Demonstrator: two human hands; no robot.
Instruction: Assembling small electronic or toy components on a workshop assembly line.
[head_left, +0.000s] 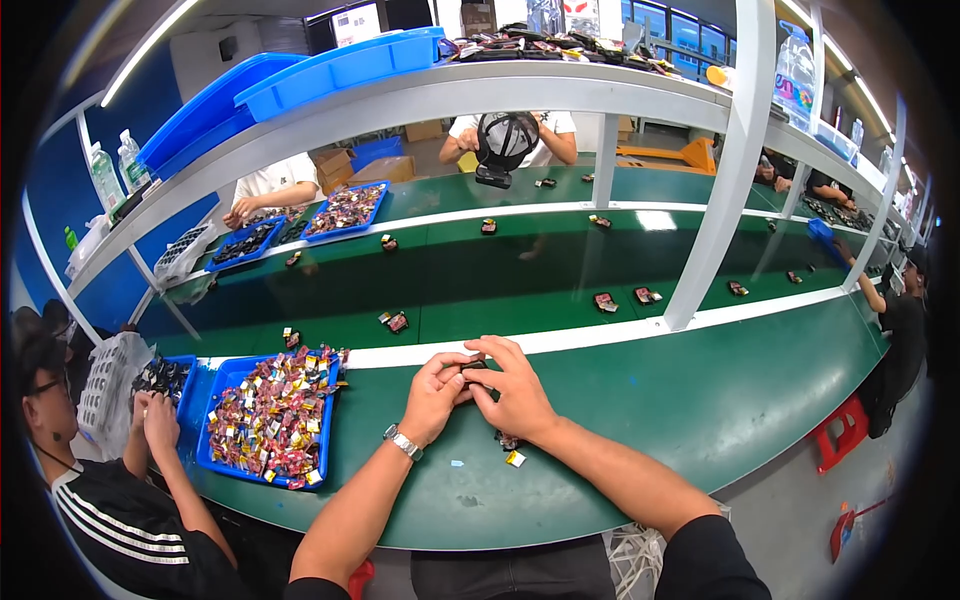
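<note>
Over the green bench top, my left hand [432, 402] and my right hand [515, 392] meet with fingers bent. Between their fingertips is a small black plastic piece [474, 367], mostly covered, so its exact kind does not show. My left wrist wears a metal watch. Just under my right wrist, partly hidden, lies a small dark red part with a yellow-and-white tab [515, 458]. To the left of my left hand stands a blue tray [326, 440] heaped with similar red parts with yellow-and-white tabs [268, 415].
Beyond a pale rail, a dark green conveyor belt [450, 290] carries scattered small parts. A white metal post [722, 185] rises ahead on the right, under an overhead shelf with blue bins [340, 75]. A co-worker [120, 500] sits close on my left; others work across the belt.
</note>
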